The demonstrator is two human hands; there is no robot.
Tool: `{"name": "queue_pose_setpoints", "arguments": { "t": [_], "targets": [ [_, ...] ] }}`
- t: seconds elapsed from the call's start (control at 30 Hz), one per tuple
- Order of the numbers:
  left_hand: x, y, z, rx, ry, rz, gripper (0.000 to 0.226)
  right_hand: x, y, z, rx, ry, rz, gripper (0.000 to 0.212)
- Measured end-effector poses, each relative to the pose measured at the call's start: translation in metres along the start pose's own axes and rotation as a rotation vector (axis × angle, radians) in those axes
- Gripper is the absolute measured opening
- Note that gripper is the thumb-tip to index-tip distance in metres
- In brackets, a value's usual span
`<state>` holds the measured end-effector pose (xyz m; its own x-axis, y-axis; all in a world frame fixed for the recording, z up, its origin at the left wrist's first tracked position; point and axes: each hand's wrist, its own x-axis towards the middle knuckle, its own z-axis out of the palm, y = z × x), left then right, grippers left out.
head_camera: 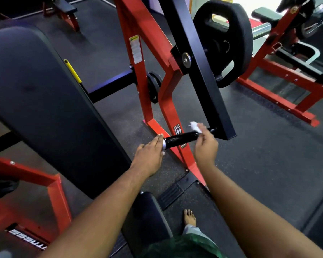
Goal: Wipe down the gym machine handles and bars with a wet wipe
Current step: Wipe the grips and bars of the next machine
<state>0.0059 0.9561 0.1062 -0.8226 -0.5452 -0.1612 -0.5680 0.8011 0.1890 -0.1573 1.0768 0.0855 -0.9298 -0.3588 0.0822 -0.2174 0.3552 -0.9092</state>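
Bare foot [190, 217] below red frame [168, 101]

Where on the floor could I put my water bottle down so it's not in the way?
The dark rubber floor between the black swinging arm and the neighbouring red machine frame is bare. It is crowded by the black handle, where the left hand, the right hand and the white wipe work.

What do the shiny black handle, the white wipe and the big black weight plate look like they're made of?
Shiny black handle: glossy plastic or coated metal, with glare streaks and a silver end ring. White wipe: soft crumpled tissue or cloth. Big black weight plate: matte, dull surface, probably rubber-coated.
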Motion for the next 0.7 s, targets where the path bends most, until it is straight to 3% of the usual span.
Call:
{"name": "queue_pose_setpoints", "arguments": {
  "t": [0.07,0.17,0.27,0.4,0.57,0.7],
  "targets": [
    [-0.002,0.002,0.001,-0.013,-0.005,-0.011,0.069,0.027,0.009,-0.005,-0.213,-0.105,-0.004,0.041],
    [-0.002,0.005,0.002,-0.030,-0.018,-0.024,0.072,0.022,0.008,0.011,-0.506,-0.285,-0.168,0.034],
    [-0.005,0.004,0.001,-0.026,-0.026,-0.026,0.073,-0.021,-0.006,0.040,-0.398,-0.374,-0.261,0.039],
    [-0.021,0.001,-0.007,0.012,-0.043,-0.016,0.075,-0.067,-0.025,0.047,-0.089,-0.409,-0.197,0.034],
    [-0.067,-0.019,-0.005,0.147,-0.128,0.007,0.086,-0.096,-0.032,0.028,-0.012,-0.314,-0.258,0.043],
    [-0.115,-0.039,0.008,0.147,-0.152,-0.074,0.086,-0.131,-0.025,0.031,-0.069,-0.454,-0.289,0.039]
  ]
}}
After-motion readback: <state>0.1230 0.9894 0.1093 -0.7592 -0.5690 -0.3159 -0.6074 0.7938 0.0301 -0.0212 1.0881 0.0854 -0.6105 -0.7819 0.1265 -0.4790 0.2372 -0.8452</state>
